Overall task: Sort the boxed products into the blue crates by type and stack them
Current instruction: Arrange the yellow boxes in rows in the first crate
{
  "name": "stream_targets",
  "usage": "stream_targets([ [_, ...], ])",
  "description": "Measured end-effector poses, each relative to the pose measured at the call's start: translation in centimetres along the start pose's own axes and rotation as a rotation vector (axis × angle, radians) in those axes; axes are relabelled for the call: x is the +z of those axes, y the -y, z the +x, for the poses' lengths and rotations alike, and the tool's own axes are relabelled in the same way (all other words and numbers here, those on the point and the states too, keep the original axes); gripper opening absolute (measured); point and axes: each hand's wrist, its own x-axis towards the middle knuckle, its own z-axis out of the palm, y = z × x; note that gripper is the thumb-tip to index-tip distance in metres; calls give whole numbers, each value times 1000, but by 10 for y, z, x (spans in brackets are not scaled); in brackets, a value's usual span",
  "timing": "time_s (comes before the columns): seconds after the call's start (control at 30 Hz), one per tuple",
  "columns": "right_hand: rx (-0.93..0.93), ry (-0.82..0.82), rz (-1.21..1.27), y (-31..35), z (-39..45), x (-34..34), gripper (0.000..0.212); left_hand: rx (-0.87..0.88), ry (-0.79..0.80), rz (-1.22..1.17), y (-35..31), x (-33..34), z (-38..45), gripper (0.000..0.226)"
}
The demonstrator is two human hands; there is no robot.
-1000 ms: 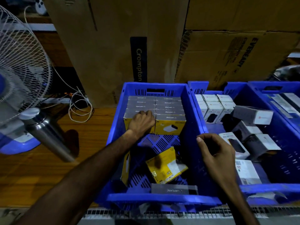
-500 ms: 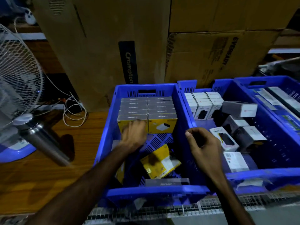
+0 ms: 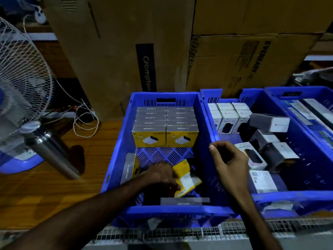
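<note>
The left blue crate (image 3: 115,150) holds two neat rows of yellow boxes with grey tops (image 3: 165,123) against its far wall. A loose yellow box (image 3: 188,179) lies tilted on the crate floor. My left hand (image 3: 158,175) is on its left edge with the fingers closed around it. Another yellow box (image 3: 128,167) leans on the left wall, and a grey-sided one (image 3: 185,202) stands at the near wall. My right hand (image 3: 228,163) hovers over the rim between the crates, fingers loosely curled and holding nothing. The middle crate (image 3: 288,194) has a row of white boxes (image 3: 228,116) and several loose ones (image 3: 252,156).
A third blue crate (image 3: 320,92) with flat packs sits at the far right. Large cardboard cartons (image 3: 117,51) stand behind the crates. On the wooden top to the left are a steel bottle (image 3: 48,148), a table fan (image 3: 21,78) and coiled cables (image 3: 84,121).
My left hand has pulled back from the stacked yellow boxes and come down onto the loose yellow box near me. The right hand has barely moved.
</note>
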Motion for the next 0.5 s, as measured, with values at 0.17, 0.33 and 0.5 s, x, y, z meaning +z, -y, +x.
stream_targets([
  [0.17,-23,-9,-29,-2,0,1,15,4,-44,-180,1,3,9,71],
  [0.33,-45,4,-32,-3,1,1,20,43,-134,-360,9,-16,14,67],
  [0.5,-70,19,-68,-5,0,1,22,176,-365,-380,32,-42,10,67],
])
